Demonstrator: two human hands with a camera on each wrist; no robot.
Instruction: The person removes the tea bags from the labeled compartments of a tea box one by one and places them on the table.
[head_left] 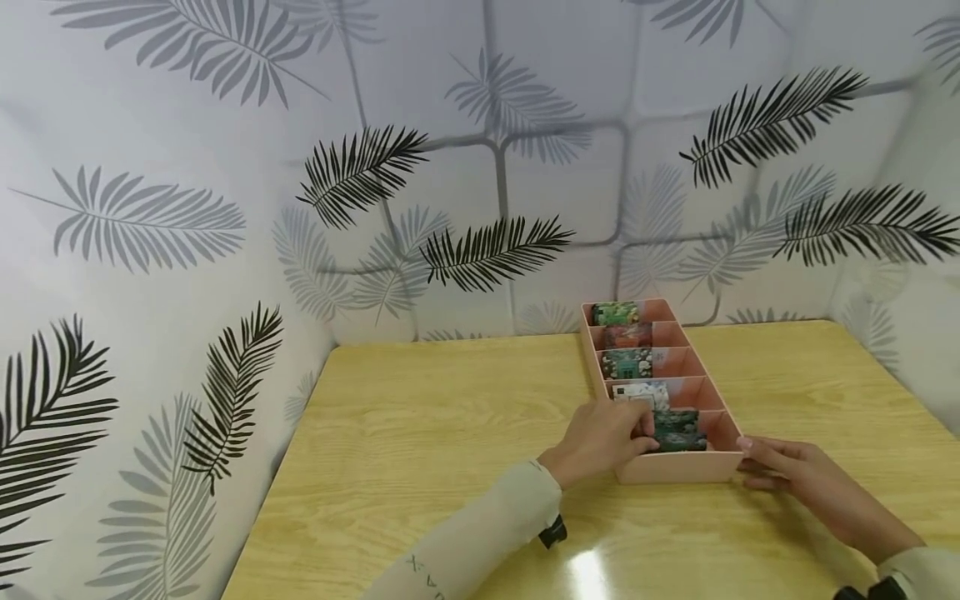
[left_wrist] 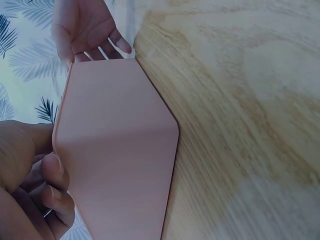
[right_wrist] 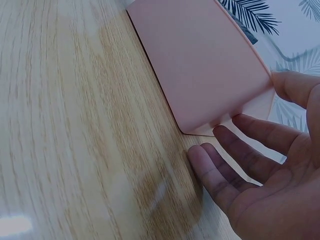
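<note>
A long pink divided box (head_left: pixel 693 468) stands on the table with small picture-printed packets in its compartments. My left hand (head_left: pixel 611 437) reaches over its near left corner, thumb and forefinger curled at the left edge of the dark green packets (head_left: pixel 678 442) in the nearest compartment. In the left wrist view the curled left fingers (left_wrist: pixel 55 170) are at the rim, and the box wall hides the packets. My right hand (head_left: pixel 802 475) is at the near right corner. Its thumb touches the rim and its nearly straight fingers (right_wrist: pixel 255 132) rest along the outer wall.
Further compartments hold a white packet (head_left: pixel 641 393), a teal flowered one (head_left: pixel 626 364), a red one (head_left: pixel 628 336) and a green-yellow one (head_left: pixel 615 313). The wooden table (head_left: pixel 450 433) meets a leaf-patterned backdrop (head_left: pixel 450 167) behind the box and at the left.
</note>
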